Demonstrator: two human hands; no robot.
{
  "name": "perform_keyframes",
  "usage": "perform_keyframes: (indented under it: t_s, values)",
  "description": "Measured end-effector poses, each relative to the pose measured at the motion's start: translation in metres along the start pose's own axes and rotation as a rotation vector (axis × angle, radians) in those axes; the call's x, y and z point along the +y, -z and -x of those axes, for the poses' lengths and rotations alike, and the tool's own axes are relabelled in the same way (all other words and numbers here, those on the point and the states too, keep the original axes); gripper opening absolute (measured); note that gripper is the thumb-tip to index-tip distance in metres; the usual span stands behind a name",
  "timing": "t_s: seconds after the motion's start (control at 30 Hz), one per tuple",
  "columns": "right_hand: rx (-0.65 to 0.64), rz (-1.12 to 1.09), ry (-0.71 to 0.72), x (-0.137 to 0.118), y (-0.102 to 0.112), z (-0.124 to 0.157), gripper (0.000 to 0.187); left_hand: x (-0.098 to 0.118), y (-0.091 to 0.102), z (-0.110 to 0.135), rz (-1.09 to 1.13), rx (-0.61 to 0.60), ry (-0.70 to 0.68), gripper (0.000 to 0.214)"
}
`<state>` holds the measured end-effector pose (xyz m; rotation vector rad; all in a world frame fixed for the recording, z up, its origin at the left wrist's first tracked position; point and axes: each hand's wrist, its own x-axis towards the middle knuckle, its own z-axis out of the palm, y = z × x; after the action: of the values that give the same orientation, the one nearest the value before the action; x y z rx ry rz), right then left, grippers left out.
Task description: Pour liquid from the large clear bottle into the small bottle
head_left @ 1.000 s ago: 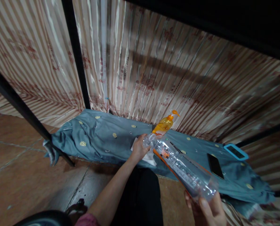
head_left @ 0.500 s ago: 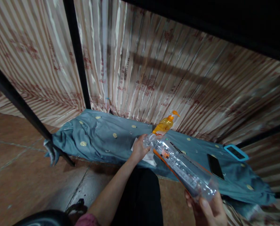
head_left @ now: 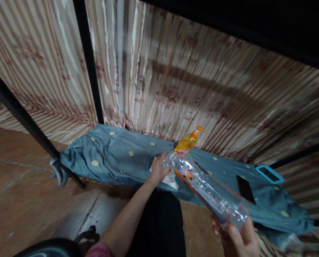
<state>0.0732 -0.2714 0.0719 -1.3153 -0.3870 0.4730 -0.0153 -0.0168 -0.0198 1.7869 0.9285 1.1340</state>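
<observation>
A large clear plastic bottle (head_left: pixel 213 191) with a printed, orange-edged label lies slantwise in the air, its neck toward the left. My right hand (head_left: pixel 238 235) is closed around its base. At the neck end, my left hand (head_left: pixel 159 169) has its fingers closed on a small clear container (head_left: pixel 167 161), held against the bottle's mouth; its exact shape is hard to make out. Just behind stands a pump bottle (head_left: pixel 186 143) of yellow liquid with an orange pump top. A white cloth or paper (head_left: pixel 171 179) lies under my left hand.
A low bench with a blue-grey patterned cloth (head_left: pixel 113 153) runs across in front of me. On its right part lie a dark phone (head_left: pixel 245 189) and a blue-framed device (head_left: pixel 269 174). Black metal posts (head_left: pixel 88 60) stand at the left, and a striped curtain (head_left: pixel 159 71) hangs behind.
Almost nothing differs. The large bottle and my right hand have shifted very slightly to the right; my left hand stays at the bottle's neck.
</observation>
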Motion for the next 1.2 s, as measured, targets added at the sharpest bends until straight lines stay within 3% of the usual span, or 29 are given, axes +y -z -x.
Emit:
perform_keyframes:
  t_s: [0.53, 1.2]
  values:
    - [-0.045, 0.047, 0.018, 0.0050, 0.0090, -0.0056, 0.083, 0.0011, 0.0006, 0.0000, -0.020, -0.014, 0.017, 0.063]
    - [0.016, 0.016, 0.005, 0.0016, 0.0023, -0.0031, 0.084, -0.0025, -0.0005, 0.0002, -0.021, 0.005, 0.005, 0.063]
